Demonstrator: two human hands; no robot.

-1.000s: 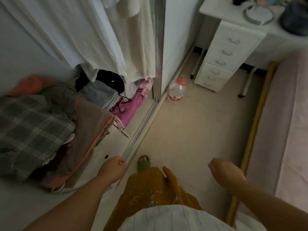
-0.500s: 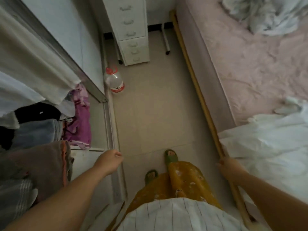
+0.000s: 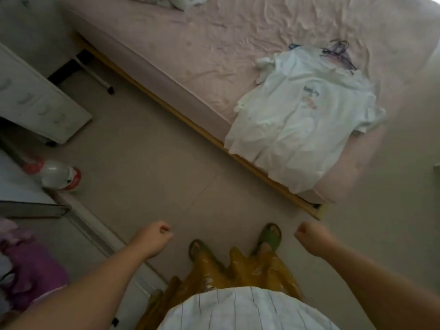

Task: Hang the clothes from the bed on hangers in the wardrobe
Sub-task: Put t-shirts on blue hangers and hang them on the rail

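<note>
At the far left edge, the open wardrobe (image 3: 35, 236) is showing only its floor rail and some purple cloth (image 3: 31, 272) lying inside; a plastic bottle (image 3: 56, 173) is lying on the floor beside it. The left hand (image 3: 152, 238) is hanging in a loose fist, fingers curled on nothing. The right hand (image 3: 312, 236) is clenched the same way, also gripping nothing. Both are hovering over the floor, well apart from the bed (image 3: 190, 58). Further right, a pile of white shirts (image 3: 300, 125) is lying near the bed's corner, with dark hangers (image 3: 340, 53) resting just beyond it. The fetching step appears to be in hand: the next move is probably calling for stepping closer, uncurling the fingers, and taking a shirt and a hanger.
</note>
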